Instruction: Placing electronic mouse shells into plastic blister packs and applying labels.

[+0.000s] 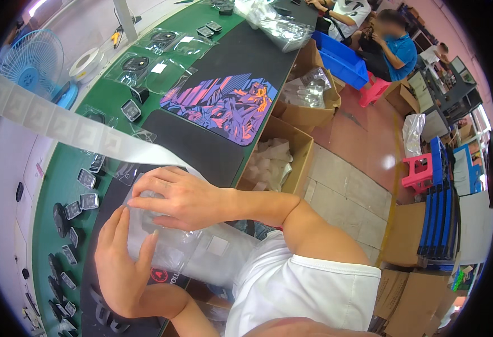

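A clear plastic package (167,250) lies in front of me on the black mat, a white square label (217,245) on its near part. My right hand (184,197) reaches over it from the right with bent fingers, their tips at its far left edge. On the left, my left hand (124,255) has its fingers stretched out and the thumb apart over the plastic. The fingertips of both hands nearly meet. Whatever lies under my right palm is hidden. A pale strip of labels (83,130) runs from the left and passes behind my right hand.
Several small black boxed devices (87,178) line the green table's left side. Open clear blister packs (162,70) lie farther off, near a patterned mouse pad (224,106). A blue fan (30,70) stands left. Cartons (297,163) stand right; two people sit beyond.
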Tool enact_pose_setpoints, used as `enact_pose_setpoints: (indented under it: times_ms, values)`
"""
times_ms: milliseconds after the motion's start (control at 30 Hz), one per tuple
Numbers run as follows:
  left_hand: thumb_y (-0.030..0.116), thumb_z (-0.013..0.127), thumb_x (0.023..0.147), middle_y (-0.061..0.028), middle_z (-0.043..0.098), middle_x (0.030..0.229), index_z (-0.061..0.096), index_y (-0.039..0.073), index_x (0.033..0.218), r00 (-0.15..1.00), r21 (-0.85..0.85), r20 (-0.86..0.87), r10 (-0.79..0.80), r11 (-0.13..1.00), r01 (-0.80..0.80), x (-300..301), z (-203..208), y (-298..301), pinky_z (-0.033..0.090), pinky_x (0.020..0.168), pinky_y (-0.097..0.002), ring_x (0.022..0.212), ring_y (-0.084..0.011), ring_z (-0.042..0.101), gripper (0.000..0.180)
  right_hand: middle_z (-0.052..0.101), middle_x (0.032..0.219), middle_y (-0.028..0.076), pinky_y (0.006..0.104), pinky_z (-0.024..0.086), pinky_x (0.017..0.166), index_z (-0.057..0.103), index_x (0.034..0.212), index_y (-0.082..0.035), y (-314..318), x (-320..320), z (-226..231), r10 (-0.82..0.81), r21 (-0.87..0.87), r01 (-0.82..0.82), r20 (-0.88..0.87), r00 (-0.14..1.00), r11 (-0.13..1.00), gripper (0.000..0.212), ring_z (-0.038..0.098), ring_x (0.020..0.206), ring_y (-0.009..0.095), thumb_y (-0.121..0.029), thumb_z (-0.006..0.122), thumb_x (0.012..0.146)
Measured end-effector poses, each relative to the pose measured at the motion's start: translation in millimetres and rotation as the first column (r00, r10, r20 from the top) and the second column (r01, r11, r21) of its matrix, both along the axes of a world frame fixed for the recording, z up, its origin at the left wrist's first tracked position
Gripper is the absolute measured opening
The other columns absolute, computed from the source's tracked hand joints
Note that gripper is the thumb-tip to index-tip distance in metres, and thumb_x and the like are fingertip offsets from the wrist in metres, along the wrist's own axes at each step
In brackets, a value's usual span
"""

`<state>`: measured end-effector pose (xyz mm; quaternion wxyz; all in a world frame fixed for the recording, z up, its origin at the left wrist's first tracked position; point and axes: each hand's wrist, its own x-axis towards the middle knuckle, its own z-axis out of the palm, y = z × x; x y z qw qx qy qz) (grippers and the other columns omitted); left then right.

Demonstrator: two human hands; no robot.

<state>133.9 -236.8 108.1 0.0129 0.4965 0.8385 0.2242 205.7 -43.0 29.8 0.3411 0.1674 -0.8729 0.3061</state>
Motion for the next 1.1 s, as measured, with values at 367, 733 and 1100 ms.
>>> enact_pose_setpoints:
  times_ms: [367, 733, 1100]
  values:
    - [0.016, 0.078, 0.073, -0.0257, 0.062, 0.123, 0.061, -0.004, 0.121, 0.987, 0.041, 0.087, -0.136, 0.990, 0.133, -10, 10, -6, 0.049, 0.093, -0.0441, 0.111, -0.0424, 0.060, 0.054, 0.060, 0.108, 0.004, 0.0380, 0.045, 0.087, 0.066, 0.103, -0.011, -8, 17, 11, -0.126, 0.042, 0.133, -0.147, 0.981, 0.990, 0.039, 0.056, 0.102, 0.024, -0.011, 0.079, 0.066]
    - [0.022, 0.080, 0.070, -0.0242, 0.060, 0.128, 0.065, 0.000, 0.118, 0.968, 0.025, 0.070, -0.242, 0.970, 0.241, -29, -5, 0, 0.049, 0.096, -0.0436, 0.115, -0.0427, 0.058, 0.055, 0.064, 0.094, 0.002, 0.0337, 0.048, 0.077, 0.063, 0.099, -0.010, 2, 8, 17, -0.022, 0.097, 0.007, 0.153, 0.988, 0.995, 0.032, 0.060, 0.090, 0.022, -0.015, 0.078, 0.071]
    - [0.045, 0.077, 0.074, -0.0284, 0.052, 0.138, 0.051, -0.002, 0.137, 0.806, 0.606, 0.095, -0.584, 0.676, 0.418, -64, -5, -30, 0.046, 0.099, -0.0392, 0.119, -0.0358, 0.060, 0.084, 0.072, 0.084, 0.003, 0.0210, 0.047, 0.057, 0.070, 0.089, -0.005, 32, -29, 70, 0.143, -0.242, -0.161, -0.090, 0.986, 0.957, 0.023, 0.059, 0.068, 0.008, 0.002, 0.081, 0.069]
